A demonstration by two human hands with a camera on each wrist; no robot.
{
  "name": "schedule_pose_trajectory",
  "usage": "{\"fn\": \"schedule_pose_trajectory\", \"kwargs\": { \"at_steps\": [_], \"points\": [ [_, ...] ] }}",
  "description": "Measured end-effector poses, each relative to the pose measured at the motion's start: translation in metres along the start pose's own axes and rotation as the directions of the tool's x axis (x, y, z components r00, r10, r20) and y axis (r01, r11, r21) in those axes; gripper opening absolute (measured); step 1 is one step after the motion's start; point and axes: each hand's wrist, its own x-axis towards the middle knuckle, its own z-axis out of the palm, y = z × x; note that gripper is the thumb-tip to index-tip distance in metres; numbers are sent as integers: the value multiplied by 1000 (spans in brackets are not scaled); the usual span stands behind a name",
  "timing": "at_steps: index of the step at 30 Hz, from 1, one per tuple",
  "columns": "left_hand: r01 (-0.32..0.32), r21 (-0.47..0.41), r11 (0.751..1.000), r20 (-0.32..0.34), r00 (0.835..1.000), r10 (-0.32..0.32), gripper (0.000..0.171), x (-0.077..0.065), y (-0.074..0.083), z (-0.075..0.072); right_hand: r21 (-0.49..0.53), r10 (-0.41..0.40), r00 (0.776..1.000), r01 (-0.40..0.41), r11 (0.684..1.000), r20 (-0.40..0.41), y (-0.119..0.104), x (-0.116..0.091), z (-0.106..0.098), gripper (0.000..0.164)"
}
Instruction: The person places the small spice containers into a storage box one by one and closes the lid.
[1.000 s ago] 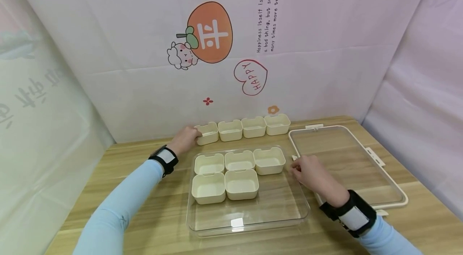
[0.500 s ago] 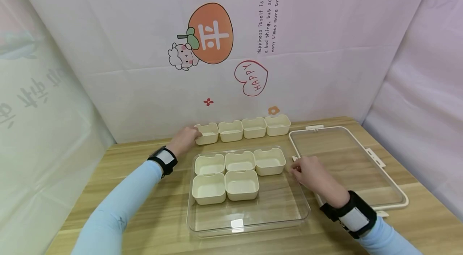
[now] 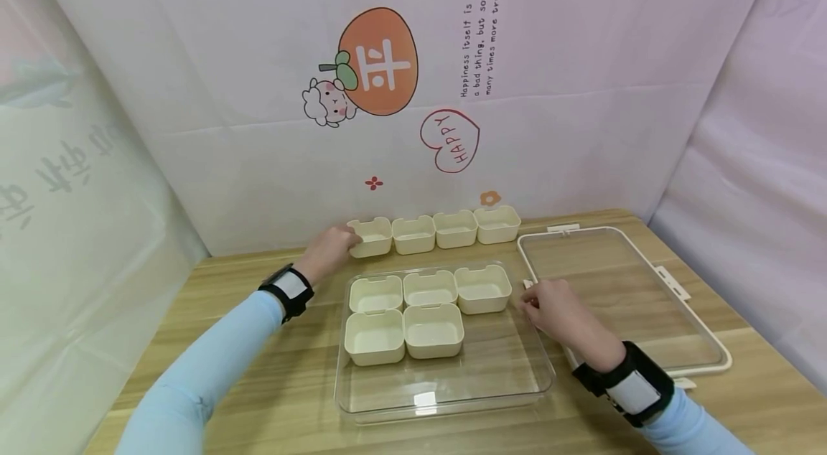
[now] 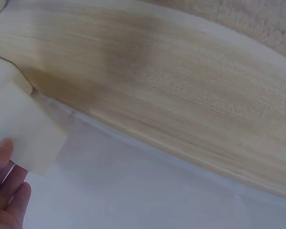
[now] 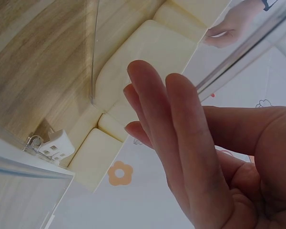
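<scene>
left hand (image 3: 328, 252) pinches end cup (image 3: 375, 243), apart from tray (image 3: 478, 377) | right hand (image 3: 563, 313) loose-fingered beside rim (image 3: 541, 346)

Left hand (image 3: 328, 252) pinching leftmost cream bin (image 3: 373, 240), back row of four along printed cloth backdrop (image 3: 258, 153). Right hand (image 3: 568, 319) at clear tray's (image 3: 481, 406) right rim; contact unclear. Five cream bins (image 3: 434, 331) inside: three behind, two in front. Cream-framed lid (image 3: 623, 297) flat on wood-grain tabletop (image 3: 258, 362), right of tray.
</scene>
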Motion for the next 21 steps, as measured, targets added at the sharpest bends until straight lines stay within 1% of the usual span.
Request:
{"fn": "schedule_pose_trajectory", "kwargs": {
  "at_steps": [5, 8, 11, 17, 21],
  "points": [
    [-27, 34, 999, -29, 999, 28, 24, -2, 2, -6, 2, 3, 1000, -3, 1000, 3, 0, 0, 0, 9],
    [-33, 39, 999, -46, 998, 35, 22, -3, 4, -9, 15, 6, 1000, -6, 1000, 8, 0, 0, 0, 9],
    [-53, 37, 998, -75, 996, 56, 19, -3, 6, -13, 21, 12, 1000, -12, 1000, 14, 0, -1, 0, 9],
    [-78, 23, 997, -118, 990, 80, 23, -5, 13, -22, 7, 8, 1000, -8, 1000, 14, 1, 0, 0, 10],
    [-96, 39, 995, -142, 985, 101, 23, -6, 18, -25, 4, 7, 1000, -7, 1000, 11, 1, 1, 0, 11]
  ]
}}
